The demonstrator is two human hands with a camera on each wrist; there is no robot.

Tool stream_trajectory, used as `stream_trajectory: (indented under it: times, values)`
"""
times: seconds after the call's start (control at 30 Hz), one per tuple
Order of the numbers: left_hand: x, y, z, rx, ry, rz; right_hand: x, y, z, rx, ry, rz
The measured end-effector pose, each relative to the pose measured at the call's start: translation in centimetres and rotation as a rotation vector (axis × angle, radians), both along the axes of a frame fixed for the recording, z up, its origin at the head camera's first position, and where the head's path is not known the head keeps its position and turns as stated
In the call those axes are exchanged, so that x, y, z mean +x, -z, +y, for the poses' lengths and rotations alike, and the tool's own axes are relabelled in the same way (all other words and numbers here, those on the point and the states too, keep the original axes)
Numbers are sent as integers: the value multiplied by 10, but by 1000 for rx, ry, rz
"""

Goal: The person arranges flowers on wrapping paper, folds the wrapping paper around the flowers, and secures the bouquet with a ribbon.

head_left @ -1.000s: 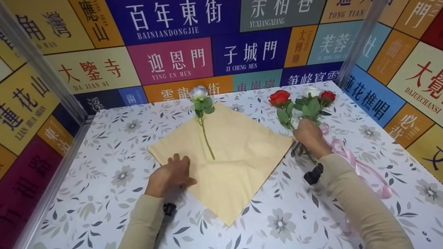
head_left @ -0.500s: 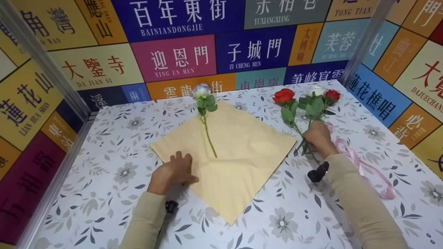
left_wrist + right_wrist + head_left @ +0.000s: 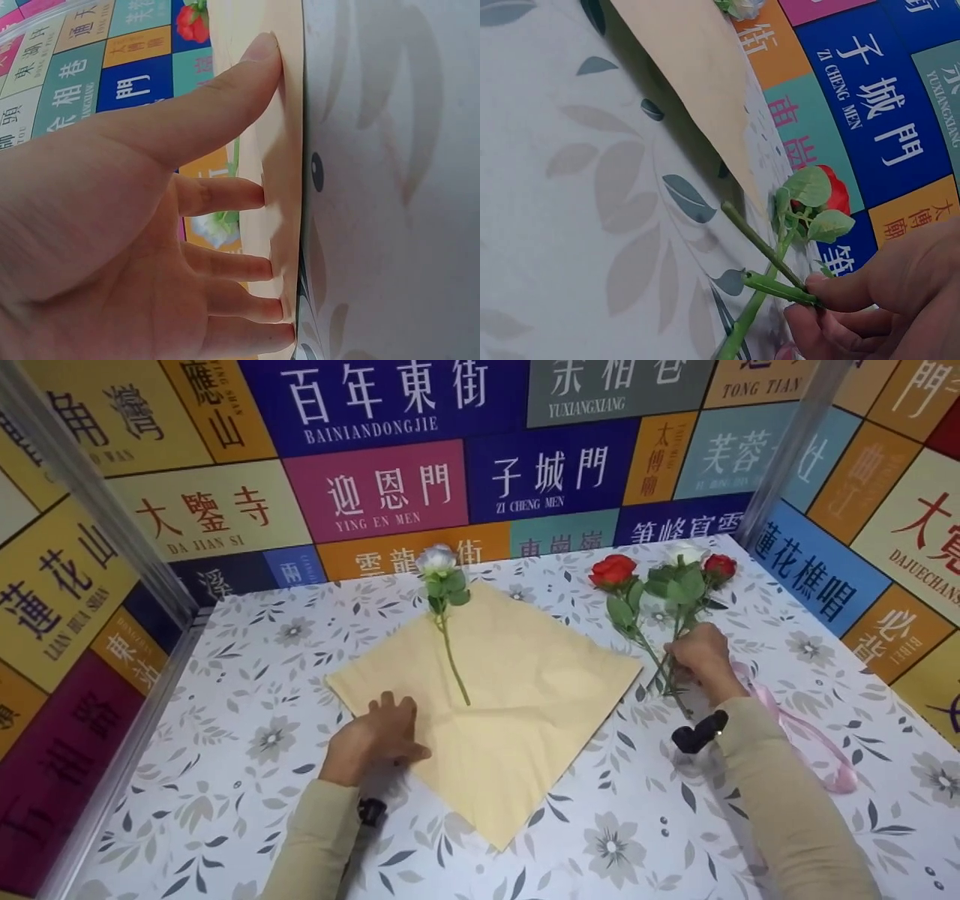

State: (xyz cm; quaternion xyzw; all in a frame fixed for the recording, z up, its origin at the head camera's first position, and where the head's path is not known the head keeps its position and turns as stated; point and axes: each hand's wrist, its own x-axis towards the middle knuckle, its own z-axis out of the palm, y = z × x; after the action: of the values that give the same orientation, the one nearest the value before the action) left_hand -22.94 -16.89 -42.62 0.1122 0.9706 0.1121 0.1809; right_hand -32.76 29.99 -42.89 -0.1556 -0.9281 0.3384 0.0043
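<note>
My left hand (image 3: pixel 375 735) rests its spread fingertips and thumb on the left edge of a tan sheet of wrapping paper (image 3: pixel 517 750). On that paper lies a pale white rose (image 3: pixel 437 561), its stem pointing toward me. At the right, my right hand (image 3: pixel 703 654) pinches two stems (image 3: pixel 769 251) between thumb and fingers. They appear to belong to the white rose (image 3: pixel 684 553) and the small red rose (image 3: pixel 718 570). A larger red rose (image 3: pixel 613 572) lies just left of them; its stem (image 3: pixel 750 322) passes beside the pinched ones.
A pink ribbon (image 3: pixel 814 735) lies curled on the table by my right forearm. The tabletop (image 3: pixel 247 802) carries a grey floral print. A colourful wall of sign panels (image 3: pixel 390 487) stands along the back and sides.
My right hand has shifted slightly right and toward me along the rose stems, and the crossing stem ends show more. My left hand has stayed on the paper.
</note>
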Motion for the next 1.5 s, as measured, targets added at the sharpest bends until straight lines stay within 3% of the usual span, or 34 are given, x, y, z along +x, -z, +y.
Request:
stream_trajectory:
  times: [0.3, 0.43, 0.6, 0.97, 1.33, 1.5]
  values:
    - [1, 1, -1, 26, -12, -24, 3, 1, -1, 11, 27, 5]
    - [0, 0, 0, 27, -7, -21, 3, -2, -1, -51, 48, -8]
    - [-1, -2, 0, 3, 17, 6, 1, -11, -2, -155, 63, -32]
    - [-3, 0, 2, -45, 24, 0, -2, -33, -13, -148, 98, 31]
    - [0, 0, -1, -26, -7, -15, -3, -45, -60, -182, 3, 138]
    - [0, -1, 0, 2, 2, -6, -4, -43, -88, -249, -40, 177]
